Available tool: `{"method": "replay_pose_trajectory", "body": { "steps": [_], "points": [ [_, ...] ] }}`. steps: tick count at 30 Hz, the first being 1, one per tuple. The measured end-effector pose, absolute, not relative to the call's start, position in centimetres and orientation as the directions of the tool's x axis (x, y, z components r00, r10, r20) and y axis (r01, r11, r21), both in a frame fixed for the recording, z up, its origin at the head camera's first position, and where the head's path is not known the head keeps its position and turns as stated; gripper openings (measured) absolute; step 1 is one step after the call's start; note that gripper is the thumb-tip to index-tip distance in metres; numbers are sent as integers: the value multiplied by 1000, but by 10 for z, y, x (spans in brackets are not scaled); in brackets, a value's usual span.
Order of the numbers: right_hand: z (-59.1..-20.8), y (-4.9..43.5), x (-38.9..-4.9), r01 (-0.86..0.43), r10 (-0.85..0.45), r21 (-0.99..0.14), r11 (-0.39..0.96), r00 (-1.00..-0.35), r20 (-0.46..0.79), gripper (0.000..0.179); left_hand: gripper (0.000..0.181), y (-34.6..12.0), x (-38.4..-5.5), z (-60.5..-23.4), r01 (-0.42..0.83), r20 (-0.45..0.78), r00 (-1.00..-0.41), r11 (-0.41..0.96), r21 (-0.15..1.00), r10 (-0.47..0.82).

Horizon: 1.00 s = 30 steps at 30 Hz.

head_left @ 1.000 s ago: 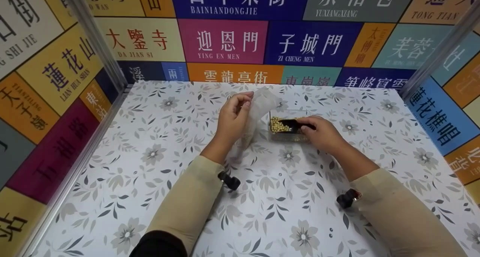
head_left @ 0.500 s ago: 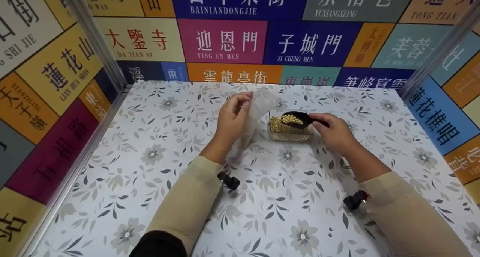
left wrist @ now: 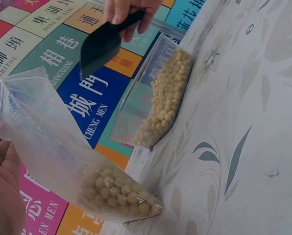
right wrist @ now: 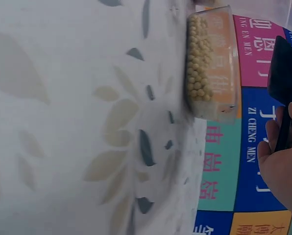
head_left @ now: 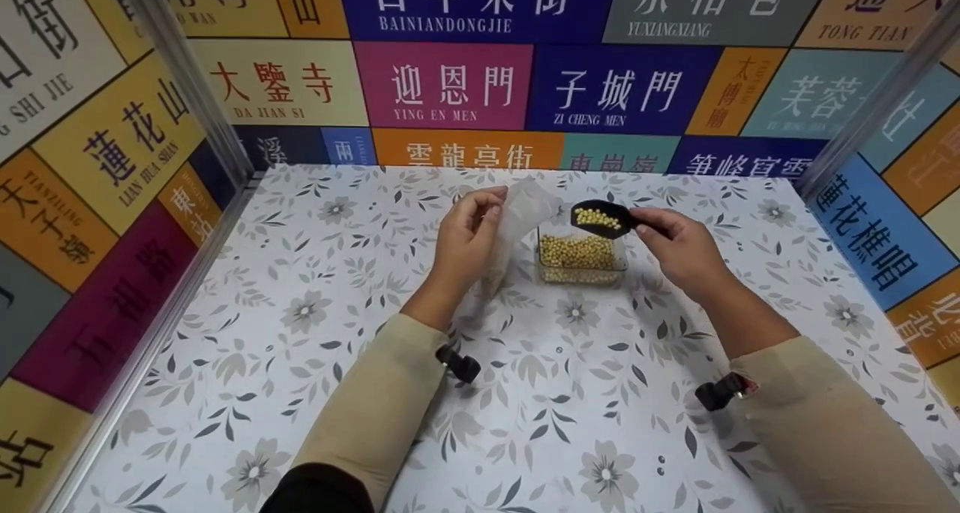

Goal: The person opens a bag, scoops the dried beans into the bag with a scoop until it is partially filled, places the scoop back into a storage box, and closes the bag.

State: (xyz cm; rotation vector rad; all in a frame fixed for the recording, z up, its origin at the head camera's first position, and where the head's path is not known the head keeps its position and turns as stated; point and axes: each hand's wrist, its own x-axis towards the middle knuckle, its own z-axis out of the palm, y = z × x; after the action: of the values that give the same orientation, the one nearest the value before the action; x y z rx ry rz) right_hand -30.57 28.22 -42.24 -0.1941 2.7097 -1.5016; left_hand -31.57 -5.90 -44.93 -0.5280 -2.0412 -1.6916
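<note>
My left hand (head_left: pixel 466 232) grips the upper edge of a clear plastic zip bag (left wrist: pixel 48 132), holding it upright on the table. Round yellow soybeans (left wrist: pixel 119 193) fill the bag's lower corner. A black scoop (head_left: pixel 592 229) loaded with soybeans hangs above the bin, its handle pinched in my right hand (head_left: pixel 682 250). Below it a clear rectangular container (head_left: pixel 581 279) of soybeans stands just right of the bag. From the left wrist view the scoop's dark underside shows, apart from both bag and container.
The table (head_left: pixel 525 423) wears a white cloth printed with grey flowers and leaves. Panels with coloured street-name signs (head_left: pixel 450 85) rise behind it and on both sides. A small black device (head_left: pixel 459 364) is strapped at each sleeve cuff.
The scoop was down in the container's soybeans; my right hand has lifted it out, filled, and raised it up and slightly right. My left hand and the bag stay nearly still.
</note>
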Motion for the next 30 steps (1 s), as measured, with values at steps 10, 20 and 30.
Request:
{"method": "replay_pose_trajectory", "body": {
  "steps": [10, 20, 30],
  "points": [
    [-379, 260, -303, -164, -145, -823, 544, -984, 99, 44, 14, -56, -313, -449, 534, 537, -844, 140, 834, 16],
    [-345, 225, -303, -370, -272, -548, 750, -928, 255, 39, 13, -56, -312, -447, 537, 542, -840, 161, 828, 13],
    [-338, 213, -306, -508, -380, -322, 799, -841, 384, 34, 17, -57, -313, -449, 564, 567, -823, 188, 804, 42]
  ]
}}
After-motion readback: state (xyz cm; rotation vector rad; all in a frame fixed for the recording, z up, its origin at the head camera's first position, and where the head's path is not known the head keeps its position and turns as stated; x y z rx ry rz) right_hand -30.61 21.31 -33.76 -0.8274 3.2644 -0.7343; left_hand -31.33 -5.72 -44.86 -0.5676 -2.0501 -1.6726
